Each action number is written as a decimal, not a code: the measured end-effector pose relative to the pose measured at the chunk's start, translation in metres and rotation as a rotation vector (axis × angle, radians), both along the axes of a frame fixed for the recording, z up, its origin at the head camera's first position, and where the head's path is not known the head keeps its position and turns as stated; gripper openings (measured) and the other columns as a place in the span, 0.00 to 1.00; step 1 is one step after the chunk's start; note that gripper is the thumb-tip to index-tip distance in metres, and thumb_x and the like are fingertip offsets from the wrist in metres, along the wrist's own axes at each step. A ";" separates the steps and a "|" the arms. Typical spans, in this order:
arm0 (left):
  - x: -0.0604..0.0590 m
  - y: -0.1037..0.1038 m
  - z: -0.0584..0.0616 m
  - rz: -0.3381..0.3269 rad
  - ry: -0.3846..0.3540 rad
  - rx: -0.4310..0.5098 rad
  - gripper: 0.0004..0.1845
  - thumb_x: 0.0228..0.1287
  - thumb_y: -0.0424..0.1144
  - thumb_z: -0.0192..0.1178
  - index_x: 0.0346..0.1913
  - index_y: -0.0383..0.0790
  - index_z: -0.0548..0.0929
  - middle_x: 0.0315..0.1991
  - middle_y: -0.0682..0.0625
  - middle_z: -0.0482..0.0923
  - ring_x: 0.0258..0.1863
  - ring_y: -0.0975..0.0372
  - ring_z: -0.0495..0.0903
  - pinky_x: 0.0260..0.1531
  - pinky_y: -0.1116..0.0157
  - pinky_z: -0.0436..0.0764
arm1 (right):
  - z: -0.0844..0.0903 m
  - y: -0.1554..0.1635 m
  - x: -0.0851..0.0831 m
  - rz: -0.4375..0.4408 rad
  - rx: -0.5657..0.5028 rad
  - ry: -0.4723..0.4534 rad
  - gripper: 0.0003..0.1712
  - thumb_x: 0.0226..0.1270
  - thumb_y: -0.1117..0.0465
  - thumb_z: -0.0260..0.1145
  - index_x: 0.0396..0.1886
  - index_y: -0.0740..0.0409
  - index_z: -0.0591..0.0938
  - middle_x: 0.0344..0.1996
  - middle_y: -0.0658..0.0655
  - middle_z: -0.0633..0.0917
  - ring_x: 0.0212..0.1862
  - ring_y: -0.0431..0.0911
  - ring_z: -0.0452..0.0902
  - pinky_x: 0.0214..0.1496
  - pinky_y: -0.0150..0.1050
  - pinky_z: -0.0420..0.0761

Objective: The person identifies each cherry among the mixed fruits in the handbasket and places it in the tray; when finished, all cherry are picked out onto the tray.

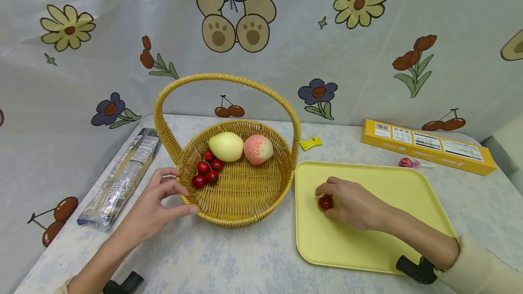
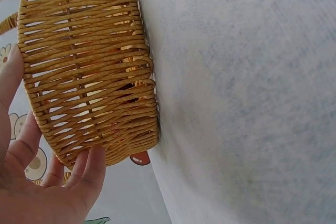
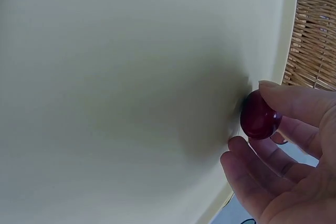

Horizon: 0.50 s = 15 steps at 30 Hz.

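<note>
A yellow wicker basket (image 1: 237,221) with a tall arched handle stands left of centre. Inside it lie a pale yellow-green pear (image 1: 226,146), a pink-speckled peach (image 1: 258,149) and several dark red cherries (image 1: 199,181). My left hand (image 1: 157,201) holds the basket's left rim; in the left wrist view the thumb is at the rim and fingertips press on the woven wall (image 2: 84,87). Over the left part of a yellow tray (image 1: 367,251), my right hand (image 1: 355,203) pinches a cherry (image 3: 259,115) between thumb and fingers, at or just above the surface.
A yellow candy (image 1: 311,143) lies behind the tray's left corner. A wrapped lollipop (image 1: 406,162) rests by the tray's back edge, before a long yellow box (image 1: 426,146). Left of the basket lies a long clear plastic-wrapped package (image 1: 120,178). A printed cloth (image 1: 286,49) hangs behind.
</note>
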<state>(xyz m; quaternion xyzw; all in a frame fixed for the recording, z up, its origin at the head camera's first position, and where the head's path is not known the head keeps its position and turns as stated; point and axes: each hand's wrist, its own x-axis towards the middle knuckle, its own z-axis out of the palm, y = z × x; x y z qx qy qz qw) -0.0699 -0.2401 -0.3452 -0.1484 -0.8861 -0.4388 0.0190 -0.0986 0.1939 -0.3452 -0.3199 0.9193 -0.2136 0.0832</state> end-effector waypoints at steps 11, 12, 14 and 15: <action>-0.001 0.000 0.000 -0.002 -0.004 0.010 0.12 0.54 0.37 0.76 0.35 0.43 0.80 0.60 0.44 0.61 0.54 0.49 0.74 0.52 0.72 0.75 | 0.008 -0.006 0.003 -0.019 -0.027 0.066 0.15 0.55 0.66 0.75 0.43 0.55 0.84 0.40 0.48 0.79 0.34 0.40 0.73 0.37 0.35 0.78; -0.001 0.000 -0.001 -0.003 -0.002 0.012 0.12 0.54 0.37 0.76 0.35 0.43 0.80 0.60 0.44 0.61 0.54 0.49 0.74 0.51 0.73 0.75 | 0.010 -0.008 0.004 -0.020 -0.039 0.078 0.15 0.56 0.66 0.75 0.43 0.55 0.84 0.40 0.49 0.78 0.33 0.40 0.73 0.35 0.34 0.78; -0.001 0.000 -0.001 -0.004 -0.003 0.014 0.12 0.54 0.37 0.76 0.35 0.43 0.80 0.60 0.44 0.61 0.54 0.49 0.74 0.51 0.72 0.74 | 0.017 -0.014 0.004 -0.017 -0.061 0.106 0.14 0.57 0.66 0.74 0.43 0.54 0.84 0.39 0.49 0.79 0.34 0.41 0.76 0.35 0.34 0.79; 0.000 0.000 -0.001 -0.004 -0.004 0.015 0.12 0.54 0.37 0.76 0.35 0.43 0.80 0.60 0.44 0.61 0.54 0.48 0.74 0.51 0.72 0.75 | 0.021 -0.017 0.005 -0.012 -0.073 0.118 0.13 0.58 0.66 0.74 0.43 0.54 0.84 0.39 0.48 0.79 0.35 0.41 0.77 0.34 0.33 0.79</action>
